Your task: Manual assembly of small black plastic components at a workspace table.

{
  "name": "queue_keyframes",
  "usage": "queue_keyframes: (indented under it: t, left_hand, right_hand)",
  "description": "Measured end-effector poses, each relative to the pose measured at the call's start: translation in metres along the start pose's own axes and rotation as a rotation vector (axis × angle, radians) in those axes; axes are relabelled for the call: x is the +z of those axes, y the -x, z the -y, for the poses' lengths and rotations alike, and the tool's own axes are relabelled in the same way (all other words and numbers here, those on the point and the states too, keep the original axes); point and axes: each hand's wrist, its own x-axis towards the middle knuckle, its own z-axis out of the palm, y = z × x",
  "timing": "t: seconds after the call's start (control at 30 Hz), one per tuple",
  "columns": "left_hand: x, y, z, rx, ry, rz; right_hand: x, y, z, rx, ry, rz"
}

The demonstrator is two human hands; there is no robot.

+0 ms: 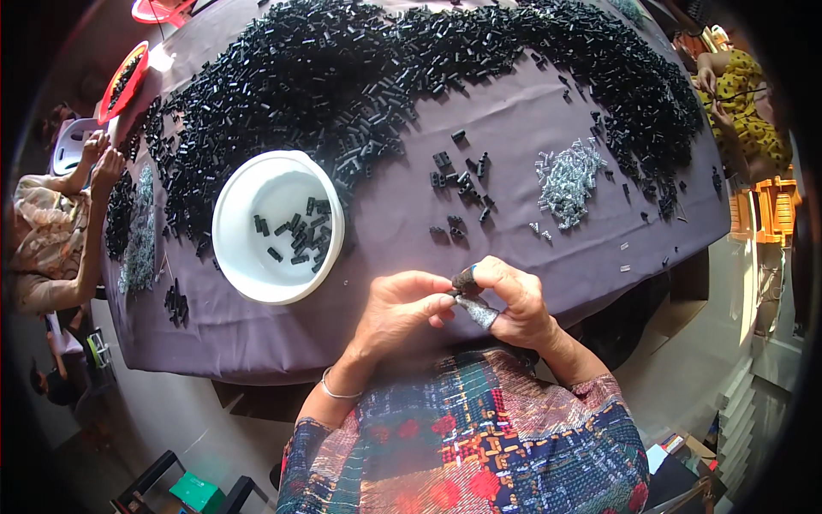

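Just off the table's near edge, my left hand (392, 313) and my right hand (524, 310) meet fingertip to fingertip. Between them they pinch a small black plastic piece (455, 292), mostly hidden by the fingers. Dark and grey wraps cover the right thumb and a finger. Beyond my hands lies a loose group of black plastic pieces (463, 182), some joined in clusters. A heap of small clear-silvery pieces (572, 182) sits to its right. To the left stands a white round tub (257, 184) with several black pieces on its bottom.
A large bank of black pieces (300, 86) spreads over the far side of the purple tablecloth (497, 111). At the left edge another person's hands (103, 163) work beside a red basin (125, 84). A person in yellow (745, 111) sits at the right, near an orange plastic chair (776, 210).
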Motion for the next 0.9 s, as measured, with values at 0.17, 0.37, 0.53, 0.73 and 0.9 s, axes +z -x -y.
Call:
queue_keyframes:
  t: [0.17,0.37,0.53,0.73,0.9]
  left_hand:
    - [0.001,-0.005,-0.005,-0.018,0.021,-0.009]
    - [-0.006,-0.010,0.006,0.031,0.166,0.029]
    - [-0.005,-0.012,0.007,0.029,0.144,0.039]
    - [-0.002,-0.010,0.009,0.050,0.161,0.020]
    - [-0.008,-0.011,0.011,0.062,0.198,0.031]
  right_hand:
    - [-0.004,-0.008,0.001,-0.044,0.087,-0.062]
    - [-0.046,-0.047,-0.028,0.159,0.502,-0.098]
    - [-0.043,-0.068,-0.041,0.281,0.716,0.161]
    - [-0.038,-0.067,-0.052,0.177,0.792,0.167]
    - [-0.044,-0.053,-0.032,0.711,-0.232,-0.169]
